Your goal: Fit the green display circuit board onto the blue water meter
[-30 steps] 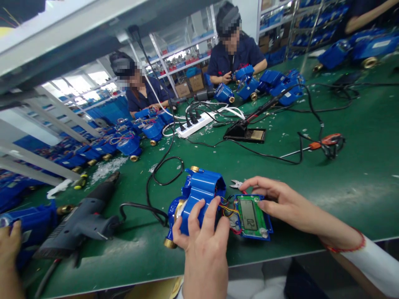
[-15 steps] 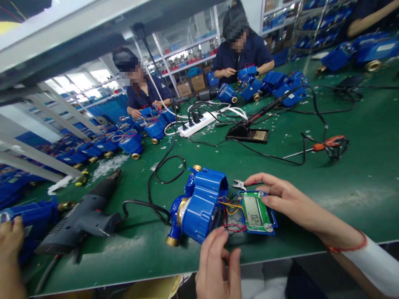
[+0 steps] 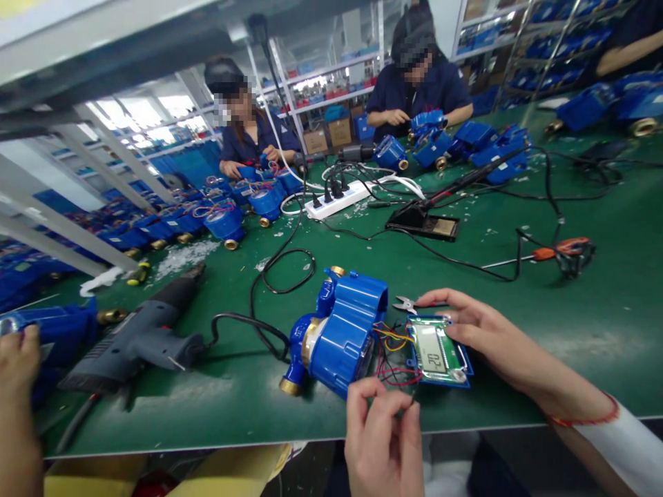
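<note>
A blue water meter with brass fittings lies on the green bench, joined by thin yellow, red and black wires to a green circuit board with a small LCD. My right hand grips the board's right edge, thumb on its face. Its index finger lies along the handle of small side cutters, whose jaws stick out beyond the fingertip. Closed in a pinch at the bench's front edge, my left hand holds the end of a thin dark wire below the board.
A heat gun lies left, beside another person's hand on a blue meter. Behind are a power strip, a soldering iron stand, an orange-handled screwdriver and loose cables. Two people work across the bench.
My left hand has closed from loosely spread fingers into a pinch on a wire by the board. The board is tilted slightly differently in my right hand. The view has shifted a little.
</note>
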`<state>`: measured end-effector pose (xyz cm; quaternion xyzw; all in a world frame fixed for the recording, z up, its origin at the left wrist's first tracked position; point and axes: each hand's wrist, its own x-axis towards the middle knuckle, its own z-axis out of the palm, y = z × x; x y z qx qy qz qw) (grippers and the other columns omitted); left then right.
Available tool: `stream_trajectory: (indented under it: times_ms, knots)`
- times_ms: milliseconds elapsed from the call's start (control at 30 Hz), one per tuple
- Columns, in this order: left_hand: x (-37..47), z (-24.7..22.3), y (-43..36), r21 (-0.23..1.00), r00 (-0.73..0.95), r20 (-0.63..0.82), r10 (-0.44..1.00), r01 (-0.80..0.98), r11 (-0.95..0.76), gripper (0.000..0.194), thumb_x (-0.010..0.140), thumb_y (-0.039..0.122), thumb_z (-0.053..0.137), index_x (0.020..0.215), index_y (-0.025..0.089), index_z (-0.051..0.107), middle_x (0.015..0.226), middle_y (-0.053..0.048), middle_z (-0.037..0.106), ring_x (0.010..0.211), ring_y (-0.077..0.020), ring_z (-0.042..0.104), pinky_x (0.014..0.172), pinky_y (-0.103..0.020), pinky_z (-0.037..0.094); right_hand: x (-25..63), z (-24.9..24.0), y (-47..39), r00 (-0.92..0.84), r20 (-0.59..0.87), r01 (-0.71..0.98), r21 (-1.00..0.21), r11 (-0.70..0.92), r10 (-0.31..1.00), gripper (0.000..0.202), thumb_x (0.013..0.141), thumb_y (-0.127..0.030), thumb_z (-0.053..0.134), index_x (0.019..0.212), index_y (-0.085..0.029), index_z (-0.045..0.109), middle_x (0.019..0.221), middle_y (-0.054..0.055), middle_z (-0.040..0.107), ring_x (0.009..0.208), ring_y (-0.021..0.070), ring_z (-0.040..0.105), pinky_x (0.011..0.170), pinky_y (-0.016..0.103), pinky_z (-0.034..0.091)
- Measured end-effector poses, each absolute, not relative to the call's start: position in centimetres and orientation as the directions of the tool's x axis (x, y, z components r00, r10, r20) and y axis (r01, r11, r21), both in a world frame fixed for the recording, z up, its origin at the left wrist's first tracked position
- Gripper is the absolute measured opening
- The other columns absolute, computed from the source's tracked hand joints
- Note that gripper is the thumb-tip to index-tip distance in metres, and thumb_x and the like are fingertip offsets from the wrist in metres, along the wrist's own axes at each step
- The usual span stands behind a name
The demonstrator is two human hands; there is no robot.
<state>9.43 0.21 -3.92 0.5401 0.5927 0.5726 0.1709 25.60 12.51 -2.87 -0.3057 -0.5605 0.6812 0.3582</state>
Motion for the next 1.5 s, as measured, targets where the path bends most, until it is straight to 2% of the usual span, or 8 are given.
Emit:
stream_trajectory:
  times_ms: [167, 367, 467, 767, 1000, 1233, 1333, 1500]
  knots:
    - [10.0, -4.3, 0.1, 0.914, -0.365, 0.343, 0.865, 0.341, -0.219, 0.012, 0.089, 0.015, 0.057, 0.082, 0.022, 0.061, 0.09, 0.002, 0.056, 0.054, -0.0039, 0.044, 0.05, -0.016, 0.035, 25.9, -2.9, 12.4, -0.582, 0.076, -0.145, -0.989, -0.012, 0.809, 0.035, 0.097, -0.03, 0.057, 0.126, -0.019, 0.042, 0.114, 0.006, 0.06, 0.096, 0.016, 0.06, 0.079, 0.019, 0.05]
    - [9.9, -5.2, -0.1, 0.997, -0.359, -0.014, 0.933, 0.067, 0.041, 0.028, 0.089, 0.044, 0.057, 0.079, 0.018, 0.063, 0.071, 0.001, 0.055, 0.05, -0.006, 0.039, 0.049, -0.021, 0.028, 26.1, -3.1, 12.4, -0.564, 0.128, -0.087, -0.992, 0.095, 0.816, 0.03, 0.1, -0.032, 0.055, 0.126, -0.021, 0.045, 0.115, 0.005, 0.059, 0.098, 0.0152, 0.059, 0.079, 0.016, 0.049]
    - [9.4, -4.8, 0.0, 0.993, -0.35, -0.103, 0.931, 0.01, 0.114, 0.033, 0.085, 0.05, 0.061, 0.085, 0.018, 0.067, 0.069, 0.0, 0.057, 0.052, -0.006, 0.038, 0.051, -0.019, 0.029, 26.2, -3.0, 12.4, -0.541, 0.166, -0.029, -0.983, 0.179, 0.824, 0.028, 0.1, -0.029, 0.052, 0.127, -0.023, 0.047, 0.118, 0.004, 0.058, 0.102, 0.0139, 0.058, 0.08, 0.013, 0.048]
    - [8.9, -3.8, 0.5, 0.997, -0.323, -0.069, 0.944, -0.065, 0.051, 0.022, 0.082, 0.041, 0.067, 0.078, 0.02, 0.072, 0.075, -0.001, 0.059, 0.057, -0.0063, 0.047, 0.054, -0.015, 0.035, 26.0, -2.9, 12.2, -0.515, 0.279, 0.124, -0.912, 0.392, 0.81, 0.029, 0.1, -0.023, 0.048, 0.128, -0.029, 0.046, 0.121, -0.001, 0.054, 0.109, 0.0116, 0.054, 0.09, 0.016, 0.044]
    - [8.8, -3.9, 0.6, 0.997, -0.339, -0.013, 0.941, -0.08, -0.015, 0.017, 0.081, 0.039, 0.069, 0.076, 0.023, 0.073, 0.077, -0.002, 0.063, 0.066, -0.0088, 0.055, 0.056, -0.016, 0.039, 25.3, -1.3, 8.7, -0.221, 0.619, 0.55, -0.559, 0.621, 0.753, 0.022, 0.095, -0.018, 0.052, 0.117, -0.021, 0.054, 0.111, 0.002, 0.052, 0.101, 0.0155, 0.049, 0.086, 0.022, 0.038]
    - [8.6, -3.7, 0.8, 0.964, -0.288, -0.063, 0.955, -0.265, -0.017, 0.02, 0.078, 0.041, 0.074, 0.077, 0.021, 0.072, 0.078, 0.001, 0.063, 0.053, -0.0041, 0.054, 0.052, -0.013, 0.043, 23.0, -1.0, 4.8, -0.524, 0.568, 0.4, -0.494, 0.772, 0.635, 0.021, 0.101, -0.007, 0.041, 0.118, -0.016, 0.05, 0.107, 0.003, 0.051, 0.1, 0.0141, 0.049, 0.095, 0.024, 0.034]
    - [8.6, -3.6, 0.7, 0.969, -0.289, -0.028, 0.957, -0.244, -0.045, 0.02, 0.08, 0.041, 0.073, 0.081, 0.021, 0.074, 0.083, -0.001, 0.065, 0.057, -0.0053, 0.058, 0.056, -0.013, 0.047, 22.5, -1.8, 5.0, -0.551, 0.512, 0.363, -0.564, 0.742, 0.659, 0.016, 0.104, -0.011, 0.041, 0.116, -0.019, 0.049, 0.104, 0.003, 0.053, 0.095, 0.0162, 0.05, 0.089, 0.028, 0.036]
    - [8.3, -4.0, 0.7, 0.97, -0.3, -0.094, 0.949, -0.243, 0.019, 0.025, 0.076, 0.043, 0.077, 0.079, 0.019, 0.071, 0.064, 0.001, 0.066, 0.058, -0.0085, 0.063, 0.06, -0.013, 0.05, 22.3, -1.7, 5.4, -0.521, 0.521, 0.345, -0.597, 0.724, 0.677, 0.012, 0.106, -0.014, 0.04, 0.107, -0.019, 0.05, 0.096, 0.003, 0.054, 0.086, 0.0173, 0.05, 0.076, 0.029, 0.04]
